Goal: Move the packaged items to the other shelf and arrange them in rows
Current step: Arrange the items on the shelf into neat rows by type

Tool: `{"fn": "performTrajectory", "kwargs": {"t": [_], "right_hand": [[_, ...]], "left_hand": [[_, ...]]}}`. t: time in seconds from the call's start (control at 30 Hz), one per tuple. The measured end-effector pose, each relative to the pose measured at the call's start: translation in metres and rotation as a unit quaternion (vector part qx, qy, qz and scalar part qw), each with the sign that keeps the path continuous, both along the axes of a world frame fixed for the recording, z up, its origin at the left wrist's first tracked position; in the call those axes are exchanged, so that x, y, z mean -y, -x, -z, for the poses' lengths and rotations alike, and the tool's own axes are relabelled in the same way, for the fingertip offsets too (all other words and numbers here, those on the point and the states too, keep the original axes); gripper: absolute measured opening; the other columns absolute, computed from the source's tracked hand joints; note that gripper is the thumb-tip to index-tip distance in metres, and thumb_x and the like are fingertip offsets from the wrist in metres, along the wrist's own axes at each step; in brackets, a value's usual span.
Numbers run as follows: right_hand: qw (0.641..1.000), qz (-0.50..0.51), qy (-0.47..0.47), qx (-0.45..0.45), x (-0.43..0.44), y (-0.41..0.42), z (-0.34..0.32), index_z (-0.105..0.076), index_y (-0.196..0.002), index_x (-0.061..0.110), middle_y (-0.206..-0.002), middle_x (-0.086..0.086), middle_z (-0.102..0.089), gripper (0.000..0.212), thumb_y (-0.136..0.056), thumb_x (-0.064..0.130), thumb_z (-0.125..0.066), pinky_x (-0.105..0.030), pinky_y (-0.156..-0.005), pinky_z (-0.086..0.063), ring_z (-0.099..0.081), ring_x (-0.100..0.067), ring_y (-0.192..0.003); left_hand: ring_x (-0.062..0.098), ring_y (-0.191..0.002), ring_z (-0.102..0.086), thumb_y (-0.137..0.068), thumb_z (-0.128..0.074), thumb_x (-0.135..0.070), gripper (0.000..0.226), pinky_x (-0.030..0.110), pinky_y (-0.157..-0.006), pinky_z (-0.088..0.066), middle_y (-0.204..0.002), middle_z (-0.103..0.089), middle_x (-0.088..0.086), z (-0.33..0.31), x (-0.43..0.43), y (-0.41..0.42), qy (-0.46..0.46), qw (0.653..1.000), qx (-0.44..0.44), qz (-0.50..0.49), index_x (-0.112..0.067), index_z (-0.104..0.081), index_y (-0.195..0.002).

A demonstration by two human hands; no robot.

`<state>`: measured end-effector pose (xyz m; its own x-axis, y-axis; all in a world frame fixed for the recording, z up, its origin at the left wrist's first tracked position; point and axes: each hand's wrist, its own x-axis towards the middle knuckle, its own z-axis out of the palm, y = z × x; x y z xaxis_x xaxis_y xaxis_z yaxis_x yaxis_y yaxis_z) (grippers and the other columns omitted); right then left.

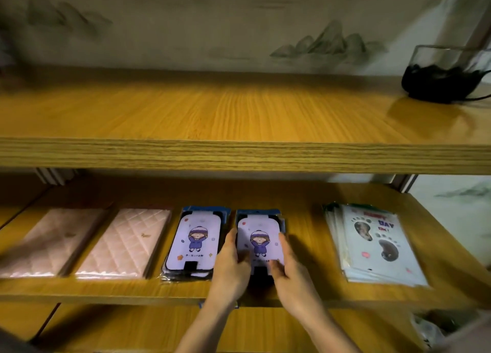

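Now | top shelf (239, 108) | lower shelf (300, 201) | pink cases (125, 242) left on it | card stack (377, 246) right | bowl (441, 76) far right, top shelf | cartoon pack (261, 235) lies mid lower shelf beside its twin (195, 241) | left hand (229, 266) and right hand (291, 269) grip its side edges, fingers curled over.

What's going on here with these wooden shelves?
A person is working at the middle wooden shelf. The left hand and right hand hold the side edges of a flat purple cartoon-print package. To its left lie a matching cartoon-print package and two pink quilted packages. A stack of clear footprint-print packets lies to its right. On the upper wooden shelf stands a glass bowl with dark contents.
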<state>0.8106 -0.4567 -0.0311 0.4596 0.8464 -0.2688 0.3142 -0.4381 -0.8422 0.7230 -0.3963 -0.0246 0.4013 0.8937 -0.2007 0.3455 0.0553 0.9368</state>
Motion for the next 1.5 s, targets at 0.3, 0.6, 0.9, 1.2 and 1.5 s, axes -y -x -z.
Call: {"fn": "performTrajectory", "kwargs": {"t": [0.3, 0.6, 0.9, 1.2, 1.5], "right_hand": [[0.997, -0.041, 0.002, 0.072, 0.011, -0.009, -0.016, -0.007, -0.149, 0.027, -0.156, 0.015, 0.008, 0.059, -0.098, 0.031, -0.037, -0.026, -0.115, -0.012, -0.007, -0.006, -0.144], [0.979, 0.108, -0.125, 0.121, 0.073, -0.091, -0.045, -0.051, -0.126, 0.03, -0.128, 0.009, -0.05, 0.034, -0.093, 0.021, -0.049, -0.028, -0.1, -0.039, -0.043, -0.007, -0.117], [0.977, 0.206, 0.002, -0.054, 0.101, -0.182, -0.023, -0.034, -0.141, 0.011, -0.131, -0.011, -0.054, 0.056, -0.091, 0.029, -0.053, -0.028, -0.079, -0.051, -0.06, -0.017, -0.098], [0.982, 0.128, -0.042, -0.131, 0.098, -0.206, -0.01, -0.051, -0.122, 0.02, -0.103, 0.002, -0.066, 0.035, -0.088, 0.018, -0.059, -0.035, -0.085, -0.053, -0.063, -0.013, -0.095], [0.977, 0.145, -0.055, -0.147, 0.114, -0.235, -0.008, -0.041, -0.136, 0.02, -0.122, -0.004, -0.062, 0.051, -0.089, 0.018, -0.059, -0.044, -0.098, -0.047, -0.06, -0.021, -0.108]], "left_hand": [[0.009, -0.117, -0.044, -0.091, -0.045, -0.002, 0.057, 0.018, -0.098, -0.036, -0.138, -0.042, -0.001, -0.004, -0.003, 0.006, -0.033, 0.999, 0.003, 0.034, -0.015, -0.024, -0.143], [-0.003, -0.121, -0.032, -0.095, -0.041, -0.016, 0.041, 0.014, -0.097, -0.025, -0.134, -0.039, -0.013, -0.018, 0.033, -0.046, -0.041, 0.985, 0.079, 0.148, -0.027, -0.038, -0.135], [-0.005, -0.093, -0.048, -0.095, -0.043, -0.02, 0.05, 0.009, -0.083, -0.037, -0.129, -0.039, -0.014, -0.009, 0.067, -0.131, 0.07, 0.986, 0.108, 0.109, -0.02, -0.026, -0.141], [-0.001, -0.108, -0.036, -0.095, -0.042, -0.021, 0.053, 0.004, -0.079, -0.038, -0.135, -0.04, -0.007, 0.005, 0.092, -0.172, 0.022, 0.996, 0.082, 0.023, -0.02, -0.021, -0.143], [0.023, -0.142, 0.013, -0.095, -0.036, -0.035, 0.053, 0.049, -0.115, 0.004, -0.155, -0.011, -0.009, 0.003, 0.106, -0.199, -0.007, 0.998, -0.035, 0.047, -0.034, -0.014, -0.144]]}}
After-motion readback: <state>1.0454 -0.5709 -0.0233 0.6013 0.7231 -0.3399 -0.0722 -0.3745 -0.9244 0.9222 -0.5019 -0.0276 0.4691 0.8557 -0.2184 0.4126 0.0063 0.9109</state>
